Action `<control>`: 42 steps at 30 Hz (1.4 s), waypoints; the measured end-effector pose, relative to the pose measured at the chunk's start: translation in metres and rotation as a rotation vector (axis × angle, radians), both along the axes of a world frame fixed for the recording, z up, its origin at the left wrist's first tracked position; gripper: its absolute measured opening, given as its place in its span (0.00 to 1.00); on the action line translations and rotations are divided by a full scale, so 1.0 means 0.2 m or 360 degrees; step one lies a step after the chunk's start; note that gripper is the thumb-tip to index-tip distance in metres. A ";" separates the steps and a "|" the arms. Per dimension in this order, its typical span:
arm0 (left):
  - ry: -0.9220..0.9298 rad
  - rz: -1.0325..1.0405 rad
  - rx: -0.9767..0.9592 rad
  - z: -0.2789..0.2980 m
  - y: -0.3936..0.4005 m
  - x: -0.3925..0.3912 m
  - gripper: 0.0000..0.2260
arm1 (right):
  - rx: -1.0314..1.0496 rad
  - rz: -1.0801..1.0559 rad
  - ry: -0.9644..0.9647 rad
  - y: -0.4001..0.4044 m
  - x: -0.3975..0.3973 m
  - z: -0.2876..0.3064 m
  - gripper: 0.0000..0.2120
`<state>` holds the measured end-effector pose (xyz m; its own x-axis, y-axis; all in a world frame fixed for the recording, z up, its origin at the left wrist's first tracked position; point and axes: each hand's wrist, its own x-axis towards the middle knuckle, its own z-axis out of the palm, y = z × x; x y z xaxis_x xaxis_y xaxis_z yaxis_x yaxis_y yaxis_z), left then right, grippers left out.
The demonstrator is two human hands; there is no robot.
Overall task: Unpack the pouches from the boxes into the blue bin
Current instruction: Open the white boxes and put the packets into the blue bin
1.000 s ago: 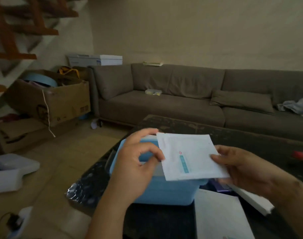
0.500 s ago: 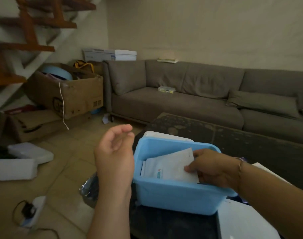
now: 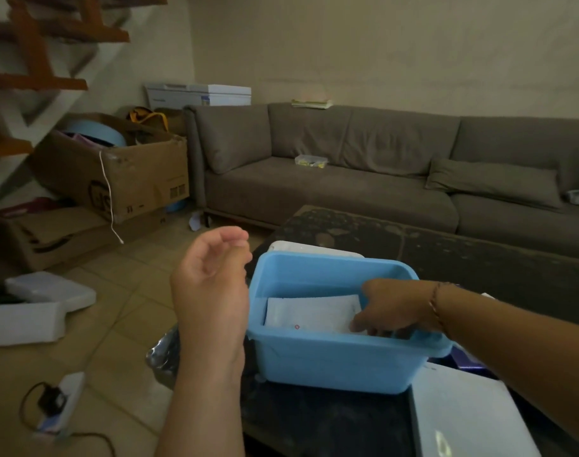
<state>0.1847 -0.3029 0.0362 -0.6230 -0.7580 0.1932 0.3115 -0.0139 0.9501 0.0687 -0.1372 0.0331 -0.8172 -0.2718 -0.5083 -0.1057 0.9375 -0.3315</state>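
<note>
Dim room, grey sofa (image 3: 364, 186), beige wall (image 3: 380, 44), tiled floor (image 3: 123, 291), cardboard boxes (image 3: 116, 173)

Tabletop (image 3: 479, 258): dark, mottled, worn. Blue bin (image 3: 334, 364) at the left edge. White box (image 3: 314, 250) touching the bin's far side. White box (image 3: 469, 413) at the near edge, right of the bin.

Light blue bin (image 3: 334, 364); white pouch (image 3: 309, 313) inside with small red mark; dark tabletop (image 3: 479, 258) mottled with pale speckles; grey-brown sofa (image 3: 347, 179); brown cardboard box (image 3: 123, 179) with black print; white box (image 3: 469, 420) lower right; tan floor tiles (image 3: 116, 324); orange-brown stair treads (image 3: 34, 84)
</note>
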 end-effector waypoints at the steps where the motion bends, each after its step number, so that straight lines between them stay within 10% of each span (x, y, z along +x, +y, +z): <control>1: -0.0002 0.0001 -0.0004 0.00 0.00 0.00 0.08 | 0.0023 0.0020 -0.0017 0.00 0.00 0.01 0.23; 15: -0.0023 -0.0036 -0.0108 0.02 0.05 0.02 0.06 | 0.0037 0.0139 -0.0051 0.02 0.02 0.01 0.28; 18: -0.0001 -0.0053 -0.0172 0.03 0.06 0.03 0.06 | -0.0057 0.0288 0.0504 0.08 0.07 0.09 0.22; 23: 0.0050 -0.0313 -0.0437 0.04 0.11 0.05 0.08 | -0.1165 0.0477 0.1445 0.54 0.54 0.10 0.06; 28: 0.0138 -0.0593 -0.0691 0.08 0.18 0.11 0.10 | -0.0119 0.0714 0.0993 0.97 0.79 -0.27 0.16; 34: 0.0078 -0.0793 -0.0896 0.07 0.31 0.15 0.14 | 0.0122 0.0874 0.1039 1.10 0.76 -0.42 0.23; 38: 0.0028 -0.0966 -0.0991 0.05 0.36 0.16 0.18 | -0.0157 0.1065 0.1385 1.13 0.75 -0.43 0.05; 42: -0.0240 -0.1604 -0.1162 0.06 0.44 0.23 0.14 | -0.0662 0.0421 0.1476 1.06 0.73 -0.32 0.14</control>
<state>0.2311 -0.2144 0.0480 -0.9151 0.3215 0.2434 0.3562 0.3618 0.8615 0.2147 0.0748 -0.0317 -0.7273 -0.5083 0.4613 -0.6681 0.6781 -0.3063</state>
